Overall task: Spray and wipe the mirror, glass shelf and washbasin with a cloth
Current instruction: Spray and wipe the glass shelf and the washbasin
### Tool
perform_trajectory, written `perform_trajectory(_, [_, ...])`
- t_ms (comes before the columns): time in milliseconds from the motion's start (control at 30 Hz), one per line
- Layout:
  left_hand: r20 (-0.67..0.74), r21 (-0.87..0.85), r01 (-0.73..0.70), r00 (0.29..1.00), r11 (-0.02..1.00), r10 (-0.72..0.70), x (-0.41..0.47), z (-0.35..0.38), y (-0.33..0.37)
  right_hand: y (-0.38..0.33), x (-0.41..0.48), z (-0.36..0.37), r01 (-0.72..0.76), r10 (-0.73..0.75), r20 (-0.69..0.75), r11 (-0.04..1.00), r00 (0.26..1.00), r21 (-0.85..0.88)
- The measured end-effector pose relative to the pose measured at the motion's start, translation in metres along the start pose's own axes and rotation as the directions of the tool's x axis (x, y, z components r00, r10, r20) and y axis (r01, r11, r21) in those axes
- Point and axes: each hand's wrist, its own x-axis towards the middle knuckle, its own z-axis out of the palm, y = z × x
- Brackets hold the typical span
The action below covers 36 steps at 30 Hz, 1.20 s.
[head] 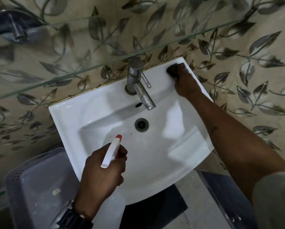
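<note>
The white washbasin (95, 109) fills the middle of the head view, with a steel tap (136, 80) at its back and a drain (141, 123) in the bowl. My right hand (184, 81) grips a dark cloth (173, 69) and presses it on the basin's back right corner. Over the front left of the bowl, my left hand (103, 171) holds a spray bottle (111, 152), white with a red nozzle, pointing at the bowl. The glass shelf (72, 73) runs diagonally above the basin. The mirror is out of view.
Leaf-patterned tiles (237, 55) cover the wall behind. A chrome fitting (17, 28) sticks out of the wall at the top left. A grey perforated plastic basket (39, 187) stands below the basin's left side. A dark panel (229, 195) shows at the lower right.
</note>
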Motion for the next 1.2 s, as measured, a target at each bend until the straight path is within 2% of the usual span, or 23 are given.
perform_trajectory(33, [-0.006, 0.008, 0.004, 1.000, 1.000, -0.004, 0.000, -0.003, -0.002, 0.008, 0.014, 0.004, -0.071, 0.071, 0.023, 0.997, 0.997, -0.005])
perform_trajectory(133, [-0.011, 0.022, 0.000, 1.000, 1.000, 0.000, -0.002, -0.008, -0.005, -0.005, 0.027, 0.029, -0.099, 0.098, 0.018, 0.995, 0.995, 0.003])
perform_trajectory(167, [-0.008, 0.026, -0.006, 1.000, 1.000, 0.006, -0.003, -0.009, -0.005, -0.024, 0.016, 0.032, -0.070, 0.070, -0.006, 0.998, 0.998, 0.006])
perform_trajectory(233, [0.001, 0.026, -0.012, 1.000, 1.000, 0.012, -0.005, -0.009, -0.003, -0.066, -0.021, 0.033, 0.087, -0.087, -0.014, 0.996, 0.996, 0.019])
perform_trajectory(300, [0.006, 0.014, -0.011, 1.000, 1.000, 0.011, -0.006, -0.009, -0.001, -0.101, -0.059, 0.025, 0.235, -0.237, 0.065, 0.971, 0.969, 0.032])
perform_trajectory(367, [0.011, 0.016, -0.012, 1.000, 1.000, 0.012, -0.006, -0.008, 0.000, -0.114, -0.075, 0.018, 0.311, -0.317, 0.140, 0.948, 0.938, 0.065])
perform_trajectory(400, [0.012, 0.010, -0.014, 1.000, 1.000, 0.014, -0.007, -0.009, 0.000, -0.115, -0.076, 0.015, 0.302, -0.311, 0.138, 0.949, 0.940, 0.087])
perform_trajectory(467, [0.012, -0.008, -0.018, 1.000, 1.000, 0.018, -0.009, -0.012, 0.000, -0.102, -0.070, 0.013, 0.213, -0.221, 0.114, 0.974, 0.969, 0.074])
perform_trajectory(600, [0.008, -0.011, -0.023, 1.000, 1.000, 0.023, -0.012, -0.025, -0.006, -0.073, -0.053, 0.020, -0.012, 0.017, -0.045, 0.994, 0.999, 0.109])
perform_trajectory(667, [-0.008, -0.022, -0.013, 1.000, 1.000, 0.012, -0.016, -0.034, -0.011, -0.072, -0.061, 0.028, -0.059, 0.064, -0.033, 0.990, 0.997, 0.125])
perform_trajectory(767, [-0.031, -0.059, -0.014, 0.999, 0.998, 0.012, -0.022, -0.043, -0.015, -0.105, -0.101, 0.040, -0.068, 0.084, -0.050, 0.963, 0.995, 0.263])
perform_trajectory(900, [-0.025, -0.113, 0.020, 0.999, 0.993, -0.023, -0.027, -0.050, -0.022, -0.169, -0.148, 0.081, -0.281, 0.348, -0.040, 0.816, 0.937, 0.504])
perform_trajectory(1033, [-0.011, -0.071, 0.031, 0.999, 0.997, -0.032, -0.032, -0.056, -0.029, -0.243, -0.160, 0.119, -0.323, 0.504, -0.004, 0.560, 0.864, 0.763])
perform_trajectory(1100, [-0.014, -0.038, 0.012, 1.000, 0.999, -0.012, -0.035, -0.061, -0.030, -0.275, -0.168, 0.131, -0.345, 0.554, 0.043, 0.454, 0.831, 0.822])
perform_trajectory(1200, [-0.051, -0.010, 0.017, 0.999, 1.000, -0.017, -0.040, -0.073, -0.034, -0.309, -0.185, 0.137, -0.364, 0.496, 0.100, 0.471, 0.863, 0.804])
